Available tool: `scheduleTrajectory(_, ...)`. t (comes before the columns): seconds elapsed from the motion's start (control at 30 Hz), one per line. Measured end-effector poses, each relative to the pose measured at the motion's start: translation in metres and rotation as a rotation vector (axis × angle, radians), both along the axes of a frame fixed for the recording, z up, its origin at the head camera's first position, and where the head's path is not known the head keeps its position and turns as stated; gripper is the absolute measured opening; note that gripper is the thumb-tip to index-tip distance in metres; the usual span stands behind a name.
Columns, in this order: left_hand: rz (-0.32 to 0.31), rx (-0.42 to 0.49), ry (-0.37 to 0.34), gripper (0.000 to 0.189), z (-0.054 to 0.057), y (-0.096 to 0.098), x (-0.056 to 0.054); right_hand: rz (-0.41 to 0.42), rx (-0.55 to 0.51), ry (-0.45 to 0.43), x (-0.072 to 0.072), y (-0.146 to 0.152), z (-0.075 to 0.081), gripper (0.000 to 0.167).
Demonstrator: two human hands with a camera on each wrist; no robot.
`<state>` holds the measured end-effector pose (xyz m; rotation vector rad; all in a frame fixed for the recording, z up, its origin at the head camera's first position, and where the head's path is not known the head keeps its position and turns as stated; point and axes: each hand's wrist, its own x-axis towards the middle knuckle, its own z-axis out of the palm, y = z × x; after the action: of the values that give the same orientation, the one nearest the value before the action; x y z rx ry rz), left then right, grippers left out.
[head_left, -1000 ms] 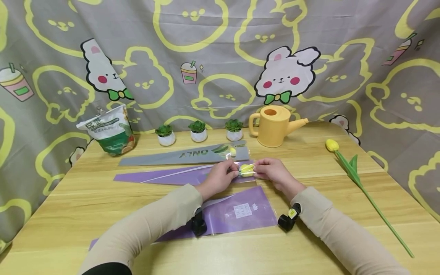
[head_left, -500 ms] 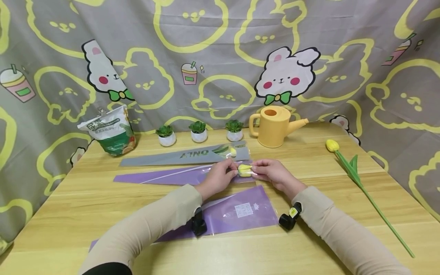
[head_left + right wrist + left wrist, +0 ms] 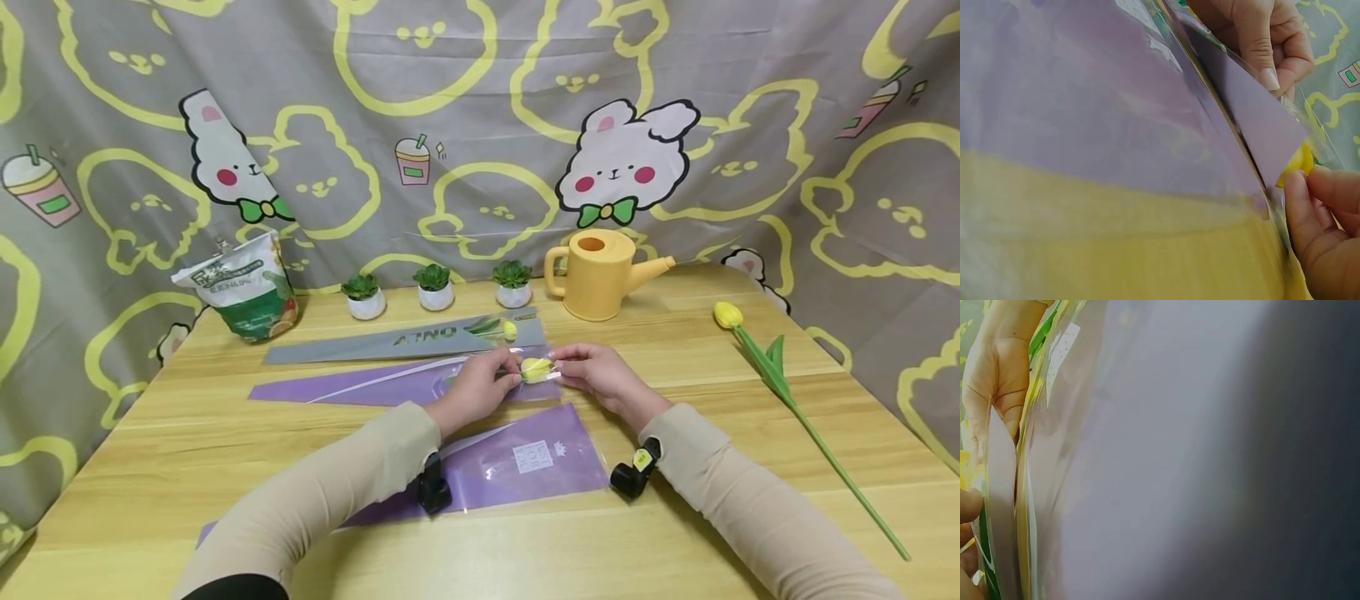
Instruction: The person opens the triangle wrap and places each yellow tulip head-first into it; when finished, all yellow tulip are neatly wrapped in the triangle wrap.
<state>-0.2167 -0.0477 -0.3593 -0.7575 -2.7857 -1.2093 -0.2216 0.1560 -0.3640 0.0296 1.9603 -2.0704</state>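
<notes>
A yellow tulip head (image 3: 536, 369) lies at the wide right end of a purple flower sleeve (image 3: 397, 382), among its clear film. My left hand (image 3: 480, 387) pinches the tulip just below its bloom. From the other side, my right hand (image 3: 603, 377) pinches the clear film at the sleeve's mouth, fingertips right at the petals' tip. In the right wrist view, the right thumb and finger (image 3: 1329, 225) meet at the yellow petals (image 3: 1297, 164). Green stem (image 3: 986, 544) runs beside the left fingers (image 3: 967, 515) in the left wrist view; purple film fills much of it.
Another purple sleeve (image 3: 517, 462) lies nearer, partly under the left forearm. A grey sleeve (image 3: 352, 343) with a tulip lies behind. Potted succulents (image 3: 513, 285), a yellow watering can (image 3: 592, 279) and a snack bag (image 3: 251, 292) line the back. A loose tulip (image 3: 825, 454) lies right.
The right fingertips have shifted slightly around the bloom's tip, and the petals look less stretched toward them. The left hand has stayed nearly still.
</notes>
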Motion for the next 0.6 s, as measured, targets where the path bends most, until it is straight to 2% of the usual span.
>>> scheduleTrajectory(0.37, 0.027, 0.005, -0.005, 0.010, -0.004, -0.002, -0.001, 0.085, -0.031, 0.020, 0.001, 0.000, 0.000, 0.032)
scheduleTrajectory(0.6, 0.044, 0.003, -0.006, 0.009, -0.003, -0.006, 0.001, 0.091, 0.028, 0.038, 0.005, 0.014, 0.005, 0.042)
